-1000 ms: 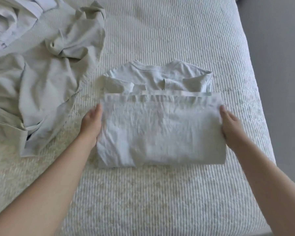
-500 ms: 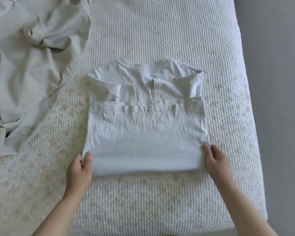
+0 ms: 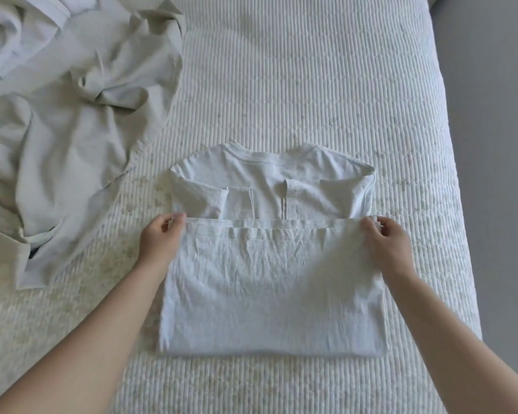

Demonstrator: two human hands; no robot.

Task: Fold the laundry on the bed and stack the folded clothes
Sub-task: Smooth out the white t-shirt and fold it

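A white T-shirt [image 3: 269, 282] lies on the bed, sleeves tucked in and its lower half folded up over the body. The collar end points away from me. My left hand [image 3: 159, 240] pinches the left corner of the folded-up hem. My right hand [image 3: 385, 243] pinches the right corner of that same hem. Both corners sit just below the tucked sleeves.
A rumpled pile of unfolded pale grey-beige garments [image 3: 60, 124] covers the bed's left side, with a white crumpled piece [image 3: 9, 34] at the top left. The quilted white bedspread [image 3: 296, 70] ends at the right edge, beside grey floor [image 3: 497, 144].
My hands have moved from the shirt's near fold edge up to the hem corners and now pinch them. The camera view has shifted a little.
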